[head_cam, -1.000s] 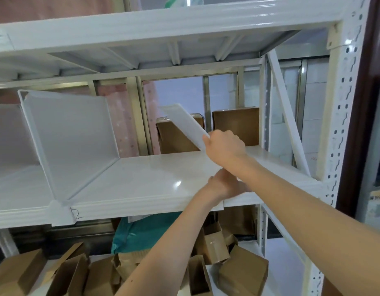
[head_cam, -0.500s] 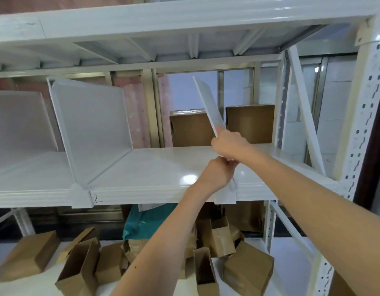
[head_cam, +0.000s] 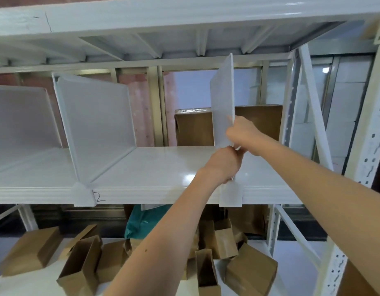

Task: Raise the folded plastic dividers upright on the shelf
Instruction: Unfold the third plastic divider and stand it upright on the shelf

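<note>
A white plastic divider [head_cam: 222, 99] stands nearly upright at the right of the white shelf [head_cam: 154, 167], its clip [head_cam: 231, 196] hooked over the shelf's front lip. My right hand [head_cam: 243, 133] grips the divider's front edge about halfway up. My left hand [head_cam: 224, 164] holds its lower front edge just above the clip. Two more dividers, one in the middle [head_cam: 95, 122] and one at the far left [head_cam: 22, 120], stand raised on the same shelf.
Two brown cartons [head_cam: 193, 129] stand behind the shelf. Under the shelf lie several open cardboard boxes [head_cam: 80, 268] and a teal bag [head_cam: 146, 221]. A perforated white upright [head_cam: 375, 133] and a diagonal brace [head_cam: 313, 116] close off the right side.
The right divider has swung up from a low tilt to nearly upright, with my right hand rising along its edge. My left hand has stayed at its base. The camera moved closer.
</note>
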The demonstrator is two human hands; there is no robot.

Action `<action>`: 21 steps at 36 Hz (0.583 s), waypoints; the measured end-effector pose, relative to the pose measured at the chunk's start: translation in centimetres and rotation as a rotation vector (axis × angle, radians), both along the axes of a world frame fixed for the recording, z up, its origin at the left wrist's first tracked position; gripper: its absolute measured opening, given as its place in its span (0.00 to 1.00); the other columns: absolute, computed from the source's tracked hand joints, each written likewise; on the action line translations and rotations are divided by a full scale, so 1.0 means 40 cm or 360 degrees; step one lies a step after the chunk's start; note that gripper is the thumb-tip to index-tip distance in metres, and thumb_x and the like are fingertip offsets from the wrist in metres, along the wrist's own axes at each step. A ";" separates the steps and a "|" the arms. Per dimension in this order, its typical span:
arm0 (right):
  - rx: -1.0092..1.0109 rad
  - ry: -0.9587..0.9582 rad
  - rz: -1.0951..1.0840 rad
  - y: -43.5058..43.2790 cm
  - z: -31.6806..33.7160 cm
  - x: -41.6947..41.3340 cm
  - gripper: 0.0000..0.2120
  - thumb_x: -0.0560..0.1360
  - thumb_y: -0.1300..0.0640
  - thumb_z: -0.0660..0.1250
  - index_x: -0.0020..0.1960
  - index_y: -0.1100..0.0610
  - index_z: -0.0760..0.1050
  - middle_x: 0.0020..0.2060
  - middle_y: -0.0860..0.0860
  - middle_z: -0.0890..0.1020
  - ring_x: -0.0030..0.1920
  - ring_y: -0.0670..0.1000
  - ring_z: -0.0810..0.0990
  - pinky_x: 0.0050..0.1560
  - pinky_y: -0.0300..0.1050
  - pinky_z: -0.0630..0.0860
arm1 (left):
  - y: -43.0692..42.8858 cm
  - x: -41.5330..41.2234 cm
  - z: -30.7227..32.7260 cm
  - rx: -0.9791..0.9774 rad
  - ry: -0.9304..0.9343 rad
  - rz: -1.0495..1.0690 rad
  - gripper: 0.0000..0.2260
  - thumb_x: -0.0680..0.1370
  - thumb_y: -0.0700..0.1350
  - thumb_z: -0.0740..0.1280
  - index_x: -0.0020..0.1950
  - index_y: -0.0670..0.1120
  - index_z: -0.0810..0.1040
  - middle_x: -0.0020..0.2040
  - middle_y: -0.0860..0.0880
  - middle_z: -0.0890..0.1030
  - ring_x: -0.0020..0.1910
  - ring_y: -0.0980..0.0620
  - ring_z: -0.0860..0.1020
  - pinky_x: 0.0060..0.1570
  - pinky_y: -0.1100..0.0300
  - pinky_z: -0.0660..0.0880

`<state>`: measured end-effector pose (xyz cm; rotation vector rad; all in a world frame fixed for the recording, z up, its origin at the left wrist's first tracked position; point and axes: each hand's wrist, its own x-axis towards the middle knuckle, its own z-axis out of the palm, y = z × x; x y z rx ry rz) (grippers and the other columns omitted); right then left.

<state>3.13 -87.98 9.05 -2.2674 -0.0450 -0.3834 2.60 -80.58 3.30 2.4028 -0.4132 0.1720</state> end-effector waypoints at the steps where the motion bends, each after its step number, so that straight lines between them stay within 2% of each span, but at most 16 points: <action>1: 0.0009 -0.0013 0.0004 0.000 -0.001 0.009 0.27 0.77 0.65 0.54 0.75 0.54 0.60 0.63 0.57 0.73 0.45 0.57 0.77 0.30 0.43 0.73 | -0.001 0.004 0.000 0.0080 0.0010 0.0006 0.17 0.82 0.45 0.54 0.66 0.37 0.71 0.42 0.43 0.77 0.31 0.47 0.79 0.34 0.53 0.80; 2: 0.0028 -0.0010 0.0005 0.000 -0.002 0.005 0.26 0.77 0.65 0.54 0.74 0.54 0.61 0.62 0.57 0.73 0.47 0.58 0.76 0.30 0.43 0.73 | -0.003 0.005 0.000 0.0150 0.0024 0.0018 0.17 0.83 0.43 0.54 0.70 0.41 0.68 0.42 0.44 0.77 0.27 0.50 0.78 0.28 0.58 0.77; 4: 0.0048 -0.0014 0.0006 0.000 -0.002 0.016 0.26 0.76 0.65 0.54 0.74 0.54 0.61 0.61 0.57 0.74 0.50 0.59 0.76 0.32 0.44 0.73 | -0.003 0.005 0.001 0.0179 0.0060 0.0041 0.17 0.83 0.42 0.53 0.72 0.45 0.65 0.39 0.46 0.78 0.23 0.55 0.77 0.22 0.65 0.71; 6: 0.0039 0.0024 0.0016 0.002 0.001 0.020 0.28 0.76 0.66 0.53 0.75 0.54 0.60 0.60 0.56 0.73 0.52 0.60 0.77 0.38 0.48 0.76 | -0.003 0.015 0.002 0.0181 0.0089 0.0050 0.17 0.83 0.44 0.52 0.71 0.45 0.66 0.37 0.46 0.79 0.23 0.55 0.78 0.22 0.66 0.72; 9: -0.0011 0.0050 0.0033 0.007 0.004 0.017 0.28 0.76 0.67 0.53 0.75 0.55 0.59 0.62 0.58 0.73 0.56 0.61 0.77 0.46 0.50 0.76 | 0.002 0.019 0.005 0.0150 0.0131 0.0085 0.17 0.83 0.46 0.50 0.70 0.45 0.67 0.45 0.44 0.81 0.28 0.52 0.82 0.28 0.64 0.77; 12: -0.0036 0.0064 0.0026 0.012 0.005 0.017 0.27 0.76 0.67 0.52 0.74 0.57 0.59 0.59 0.59 0.73 0.56 0.61 0.78 0.42 0.49 0.75 | 0.001 0.025 0.001 0.0118 0.0138 0.0090 0.17 0.83 0.45 0.51 0.70 0.45 0.67 0.46 0.44 0.81 0.26 0.54 0.81 0.25 0.65 0.75; 15: -0.0037 0.0099 0.0037 0.011 0.006 0.021 0.26 0.76 0.67 0.52 0.74 0.58 0.59 0.54 0.57 0.73 0.54 0.61 0.78 0.41 0.50 0.76 | 0.004 0.017 0.006 0.0080 0.0152 0.0107 0.17 0.83 0.48 0.51 0.66 0.42 0.70 0.49 0.41 0.82 0.34 0.47 0.83 0.35 0.57 0.81; 18: -0.0013 0.0134 0.0045 0.004 0.006 0.019 0.26 0.77 0.66 0.52 0.74 0.57 0.59 0.55 0.57 0.73 0.53 0.61 0.79 0.45 0.53 0.79 | 0.000 0.008 0.010 0.0220 0.0039 0.0100 0.18 0.84 0.48 0.50 0.66 0.41 0.70 0.53 0.40 0.80 0.43 0.42 0.81 0.49 0.49 0.80; 19: -0.0010 0.0139 0.0047 0.001 0.006 0.020 0.26 0.77 0.66 0.52 0.74 0.57 0.59 0.55 0.58 0.73 0.54 0.61 0.79 0.47 0.53 0.79 | 0.000 0.008 0.010 0.0297 -0.0038 0.0120 0.19 0.84 0.49 0.49 0.66 0.41 0.70 0.51 0.41 0.79 0.42 0.43 0.79 0.50 0.49 0.79; 21: 0.0000 0.0144 0.0050 -0.001 0.005 0.019 0.26 0.77 0.66 0.52 0.74 0.57 0.60 0.55 0.58 0.73 0.55 0.61 0.78 0.49 0.53 0.79 | 0.001 0.012 0.011 0.0348 -0.0085 0.0120 0.21 0.83 0.52 0.48 0.64 0.42 0.72 0.46 0.44 0.78 0.39 0.45 0.76 0.46 0.52 0.77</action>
